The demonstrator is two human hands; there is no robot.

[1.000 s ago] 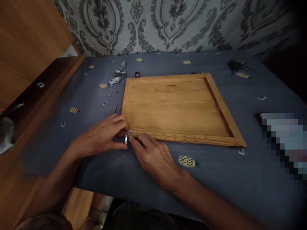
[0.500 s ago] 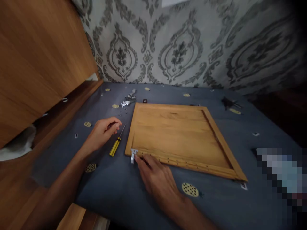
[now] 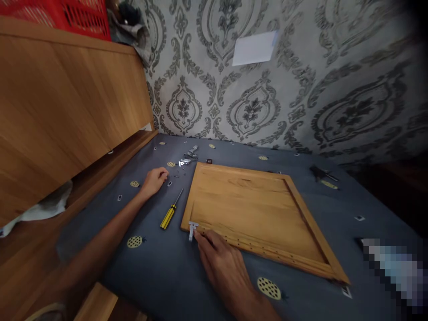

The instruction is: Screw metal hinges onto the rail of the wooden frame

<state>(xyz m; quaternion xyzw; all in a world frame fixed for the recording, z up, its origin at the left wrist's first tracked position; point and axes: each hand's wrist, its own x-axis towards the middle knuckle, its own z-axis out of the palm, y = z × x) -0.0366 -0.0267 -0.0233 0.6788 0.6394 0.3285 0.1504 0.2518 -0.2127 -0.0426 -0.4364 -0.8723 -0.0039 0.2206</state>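
A wooden framed panel (image 3: 254, 209) lies flat on a blue cloth with pineapple prints (image 3: 160, 263). A small metal bracket (image 3: 191, 229) sits at the panel's near left corner, by a row of small holes. My right hand (image 3: 220, 261) pinches this bracket at its fingertips and holds it against the corner. My left hand (image 3: 154, 180) rests on the cloth further back and to the left, fingers curled; what is in them is hidden. A yellow and black screwdriver (image 3: 169, 215) lies between my left hand and the panel. Loose screws lie just past my left hand.
A pile of metal hardware (image 3: 187, 157) lies beyond the panel's far left corner. A wooden cabinet (image 3: 67, 102) stands along the left, with a red crate (image 3: 76, 15) on top. A dark object (image 3: 319, 172) lies at the far right. Patterned wallpaper rises behind.
My left hand has left the bracket and moved back and left toward the loose screws, uncovering the screwdriver. My right hand stays on the bracket. The view has tilted upward.
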